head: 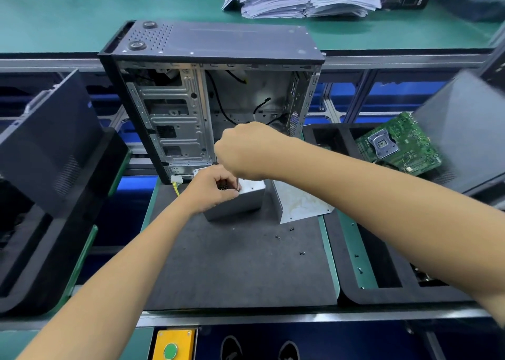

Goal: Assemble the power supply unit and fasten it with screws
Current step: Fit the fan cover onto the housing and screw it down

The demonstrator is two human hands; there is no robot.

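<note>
- Progress looks early: the power supply unit (240,199), a plain grey metal box, sits on the dark mat (240,264) just in front of the open computer case (216,97), not yet inside it.
- Left hand (211,189) grasps the unit's near-left upper corner, fingers curled over the vented face and thumb on the side.
- Right hand (246,152) hovers clenched just above the unit; its fingers are turned away from the camera, so I cannot tell whether it pinches a cable, a screw or nothing.
- A white connector with yellow wires (176,182) trails from behind the left hand toward the case's foot, probably the unit's own lead.
- A bare metal plate (299,202) lies tilted just right of the unit, apart from the case.
- Several small black screws (291,228) lie loose on the mat, and a few more on the green strip (352,253) to the right; none appears driven.
- Left to do, by my reading: lift the unit into the case, seat it against the rear wall, then fasten it with those screws.
- A green motherboard (399,145) rests in the tray at right, untouched.
</note>
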